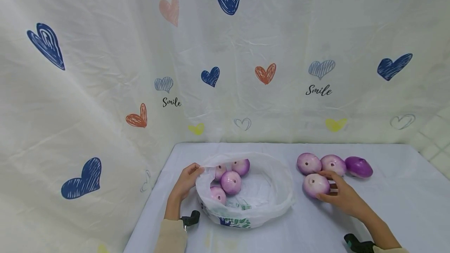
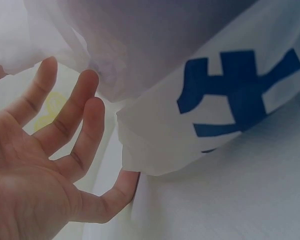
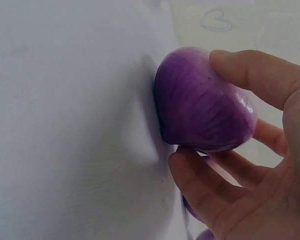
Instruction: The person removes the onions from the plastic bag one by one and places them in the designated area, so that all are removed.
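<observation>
On the table's right side my right hand (image 1: 346,200) grips a purple onion (image 1: 316,185), thumb on one side and fingers on the other. The right wrist view shows this onion's darker, glossy side (image 3: 205,105) close against the white cloth. Behind it, two more purple onions and a darker one (image 1: 358,167) lie in a row. My left hand (image 1: 185,182) pinches the left rim of a white plastic bag (image 1: 281,202) with green and blue print. Its other fingers are spread beside the bag wall in the left wrist view. Several onions (image 1: 231,182) sit inside the wide-mouthed bag, toward its left.
A white cloth covers the table (image 1: 327,229). Behind it hangs a pale curtain (image 1: 225,50) printed with hearts and the word Smile. Dark wrist camera mounts (image 1: 358,244) are strapped to both wrists.
</observation>
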`<action>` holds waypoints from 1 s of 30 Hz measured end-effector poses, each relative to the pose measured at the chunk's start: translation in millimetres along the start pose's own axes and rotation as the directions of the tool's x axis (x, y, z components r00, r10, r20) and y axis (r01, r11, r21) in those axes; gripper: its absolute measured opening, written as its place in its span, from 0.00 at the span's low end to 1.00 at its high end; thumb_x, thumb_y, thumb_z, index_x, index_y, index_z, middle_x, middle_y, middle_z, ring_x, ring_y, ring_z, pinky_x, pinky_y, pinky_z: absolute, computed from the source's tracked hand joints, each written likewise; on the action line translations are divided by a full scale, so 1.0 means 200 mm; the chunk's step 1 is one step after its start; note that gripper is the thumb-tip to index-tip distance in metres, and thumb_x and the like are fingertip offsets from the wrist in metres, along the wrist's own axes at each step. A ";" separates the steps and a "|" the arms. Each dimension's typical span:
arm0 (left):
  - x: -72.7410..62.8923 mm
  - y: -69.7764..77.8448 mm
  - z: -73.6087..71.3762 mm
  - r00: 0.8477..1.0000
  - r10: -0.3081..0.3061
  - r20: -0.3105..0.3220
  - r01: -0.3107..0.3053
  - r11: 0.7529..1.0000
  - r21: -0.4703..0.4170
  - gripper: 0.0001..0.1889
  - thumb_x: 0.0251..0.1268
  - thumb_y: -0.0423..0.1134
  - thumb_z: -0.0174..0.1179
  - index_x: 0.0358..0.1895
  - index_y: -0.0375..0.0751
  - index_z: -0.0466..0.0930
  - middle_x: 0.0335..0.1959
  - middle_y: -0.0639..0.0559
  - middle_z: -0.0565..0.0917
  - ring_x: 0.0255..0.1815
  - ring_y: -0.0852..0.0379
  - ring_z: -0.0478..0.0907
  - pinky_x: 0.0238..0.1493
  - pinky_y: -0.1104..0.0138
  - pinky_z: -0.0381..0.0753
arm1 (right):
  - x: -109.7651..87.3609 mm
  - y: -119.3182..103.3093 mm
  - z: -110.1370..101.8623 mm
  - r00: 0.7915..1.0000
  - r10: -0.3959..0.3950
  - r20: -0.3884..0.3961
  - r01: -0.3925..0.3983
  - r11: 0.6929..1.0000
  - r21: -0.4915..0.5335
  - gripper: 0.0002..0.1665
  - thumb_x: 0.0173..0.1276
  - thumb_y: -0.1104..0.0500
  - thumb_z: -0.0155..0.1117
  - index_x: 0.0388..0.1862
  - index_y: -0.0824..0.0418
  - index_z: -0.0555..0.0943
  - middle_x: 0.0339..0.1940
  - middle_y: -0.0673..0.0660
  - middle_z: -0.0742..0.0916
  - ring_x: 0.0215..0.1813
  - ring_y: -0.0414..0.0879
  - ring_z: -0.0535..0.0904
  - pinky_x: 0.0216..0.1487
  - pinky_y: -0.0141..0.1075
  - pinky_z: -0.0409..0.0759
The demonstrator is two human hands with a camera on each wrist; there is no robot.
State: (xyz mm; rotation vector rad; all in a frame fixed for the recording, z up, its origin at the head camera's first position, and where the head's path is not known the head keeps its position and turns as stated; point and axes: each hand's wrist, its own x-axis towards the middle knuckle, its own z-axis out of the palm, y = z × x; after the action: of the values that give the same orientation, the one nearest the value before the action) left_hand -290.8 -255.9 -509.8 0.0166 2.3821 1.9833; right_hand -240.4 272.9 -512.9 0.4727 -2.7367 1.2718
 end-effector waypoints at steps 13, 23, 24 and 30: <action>0.01 -0.01 0.00 1.000 0.001 -0.008 -0.002 1.000 -0.011 0.10 0.75 0.41 0.60 0.41 0.36 0.79 0.35 0.53 0.80 0.36 0.57 0.77 0.36 0.65 0.79 | 0.02 0.03 0.02 0.999 0.044 -0.012 -0.044 0.999 -0.005 0.44 0.63 0.56 0.77 0.71 0.68 0.64 0.66 0.71 0.76 0.47 0.24 0.73 0.45 0.27 0.82; 0.01 -0.01 0.00 1.000 0.004 -0.005 -0.004 1.000 -0.014 0.10 0.75 0.41 0.59 0.41 0.36 0.78 0.35 0.53 0.80 0.35 0.57 0.77 0.35 0.65 0.79 | 0.01 0.00 -0.02 1.000 -0.009 -0.027 0.009 1.000 -0.015 0.45 0.62 0.58 0.77 0.71 0.69 0.64 0.65 0.71 0.77 0.50 0.22 0.72 0.45 0.31 0.83; 0.01 -0.01 0.00 1.000 0.006 -0.003 -0.006 1.000 -0.013 0.10 0.75 0.41 0.59 0.41 0.36 0.78 0.35 0.52 0.80 0.36 0.57 0.77 0.36 0.65 0.79 | 0.01 -0.01 -0.03 0.999 -0.014 -0.034 0.013 1.000 -0.022 0.45 0.62 0.58 0.77 0.72 0.69 0.64 0.64 0.72 0.77 0.51 0.21 0.71 0.46 0.31 0.83; 0.00 0.00 0.00 1.000 0.007 0.001 -0.007 1.000 -0.014 0.10 0.75 0.42 0.60 0.41 0.37 0.79 0.35 0.53 0.80 0.36 0.56 0.77 0.36 0.65 0.79 | 0.01 -0.09 -0.06 0.989 -0.084 -0.124 0.076 0.995 -0.069 0.42 0.62 0.59 0.77 0.70 0.69 0.67 0.65 0.69 0.77 0.54 0.12 0.61 0.48 0.19 0.74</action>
State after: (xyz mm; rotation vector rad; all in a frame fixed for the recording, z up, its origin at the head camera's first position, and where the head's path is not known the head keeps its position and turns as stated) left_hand -291.8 -255.7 -510.8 0.0248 2.3703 2.0026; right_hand -238.3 271.2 -491.4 0.4731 -2.6168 1.1504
